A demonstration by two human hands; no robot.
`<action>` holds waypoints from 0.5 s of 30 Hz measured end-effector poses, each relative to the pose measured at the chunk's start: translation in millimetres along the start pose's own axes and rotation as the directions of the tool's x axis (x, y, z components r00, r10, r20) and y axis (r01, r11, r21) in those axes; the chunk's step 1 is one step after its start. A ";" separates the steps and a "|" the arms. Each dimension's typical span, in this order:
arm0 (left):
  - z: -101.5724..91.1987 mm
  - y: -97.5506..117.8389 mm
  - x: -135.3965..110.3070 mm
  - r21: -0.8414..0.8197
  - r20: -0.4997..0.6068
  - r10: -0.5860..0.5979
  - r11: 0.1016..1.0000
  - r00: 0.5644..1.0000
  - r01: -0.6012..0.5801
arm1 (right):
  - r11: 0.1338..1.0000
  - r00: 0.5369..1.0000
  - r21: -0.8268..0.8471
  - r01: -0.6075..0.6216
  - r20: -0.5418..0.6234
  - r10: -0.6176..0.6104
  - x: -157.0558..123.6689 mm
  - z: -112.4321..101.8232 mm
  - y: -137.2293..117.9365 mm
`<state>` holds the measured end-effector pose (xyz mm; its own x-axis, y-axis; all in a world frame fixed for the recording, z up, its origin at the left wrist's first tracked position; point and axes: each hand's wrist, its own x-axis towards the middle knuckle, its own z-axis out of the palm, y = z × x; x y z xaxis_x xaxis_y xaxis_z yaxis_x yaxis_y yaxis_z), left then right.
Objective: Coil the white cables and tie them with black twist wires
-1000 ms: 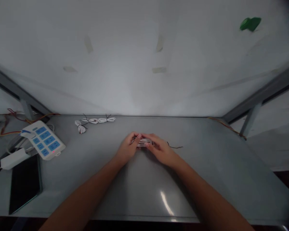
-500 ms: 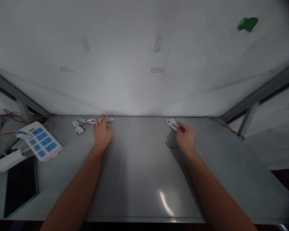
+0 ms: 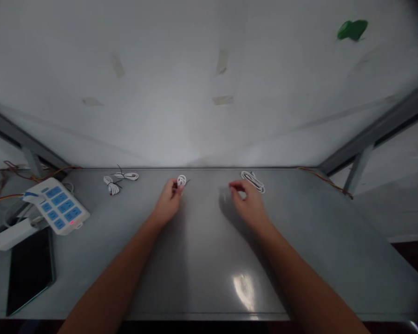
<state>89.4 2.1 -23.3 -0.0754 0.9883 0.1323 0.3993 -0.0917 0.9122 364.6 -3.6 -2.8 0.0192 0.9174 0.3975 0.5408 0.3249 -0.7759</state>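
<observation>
My left hand [image 3: 168, 200] is closed on a white cable [image 3: 181, 180], wound into a small bundle, above the middle of the grey table. A thin dark end sticks out to the right of that bundle. Across from it, my right hand [image 3: 248, 199] has thumb and forefinger bent together in a pinch; whatever they hold, if anything, is too small to make out. Just behind the right hand a white cable coil [image 3: 252, 181] lies loose on the table. Two more white cable bundles, one behind [image 3: 126, 176] and one in front [image 3: 111, 185], lie left with dark ties round them.
A white power strip [image 3: 57, 205] with blue sockets stands at the left, beside a white adapter [image 3: 16, 233] and a dark tablet [image 3: 31, 269]. Coloured wires [image 3: 325, 180] run along the back right edge. A pale wall [image 3: 181, 93] rises behind the table [image 3: 202, 260].
My left hand has lifted a cable bundle off the back edge and brought it right. My right hand has let go of its coil and moved left; the dark tie on the table is gone from view.
</observation>
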 end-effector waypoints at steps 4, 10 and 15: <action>28.7 14.1 -25.2 -0.503 0.233 -0.123 0.834 0.965 0.228 | 0.982 0.963 0.186 0.022 0.261 -0.072 -11.6 15.3 -17.2; 34.0 23.8 -40.1 -0.522 0.418 -0.065 0.799 0.906 0.298 | 0.947 0.873 0.303 -0.109 0.485 -0.055 -17.5 23.3 -23.3; 31.4 29.0 -41.3 -0.504 0.388 -0.080 0.816 0.918 0.283 | 0.927 0.860 0.317 -0.200 0.511 0.011 -15.6 22.1 -22.5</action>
<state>132.8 -37.6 -14.4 0.2531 0.9621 -0.1013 -0.1558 0.1438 0.9773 333.6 -20.2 -2.3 -0.4074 0.9095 0.0830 0.2310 0.1905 -0.9541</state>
